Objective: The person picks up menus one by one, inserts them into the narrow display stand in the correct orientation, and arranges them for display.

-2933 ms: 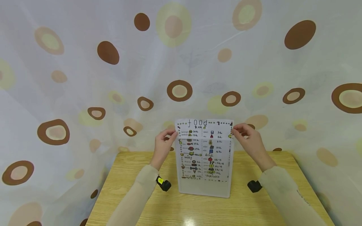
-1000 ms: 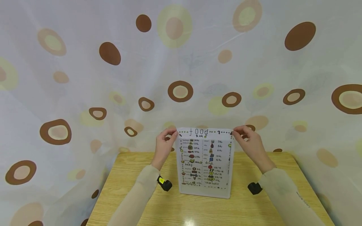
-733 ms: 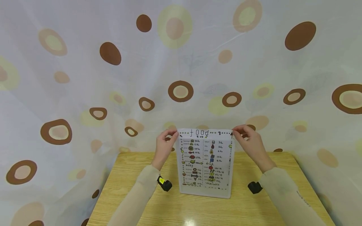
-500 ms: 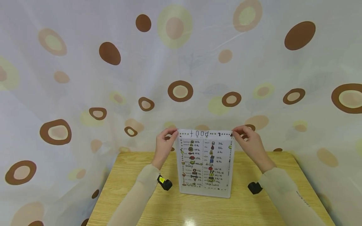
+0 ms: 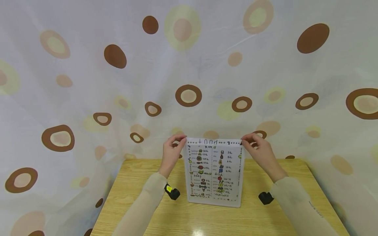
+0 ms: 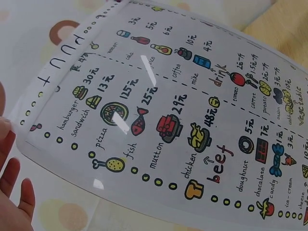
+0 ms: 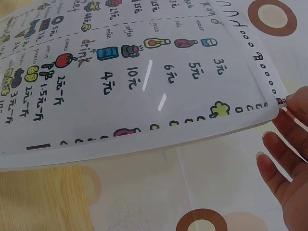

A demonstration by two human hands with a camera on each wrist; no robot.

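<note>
A clear plastic sleeve [image 5: 214, 173] stands upright on the wooden table [image 5: 138, 186], and a hand-drawn food price sheet fills it. My left hand [image 5: 181, 141] pinches its top left corner. At the top right corner, my right hand [image 5: 244, 141] pinches in the same way. The left wrist view shows the sleeve [image 6: 159, 125] close up, with the fingers [image 6: 12, 187] at its corner. In the right wrist view the sleeve [image 7: 134, 77] is curved, with fingers [image 7: 284, 159] by its edge. The heading "food" lies right at the sleeve's top edge.
A white curtain [image 5: 189, 65] with brown and yellow dots hangs close behind the table and down both sides. Black wrist cameras [image 5: 172, 192] [image 5: 265, 197] sit on both beige sleeves just above the tabletop.
The printed sheet has slid down into the plastic sleeve, from well above its top edge to level with it. Both hands have stayed at the top corners, sinking slightly.
</note>
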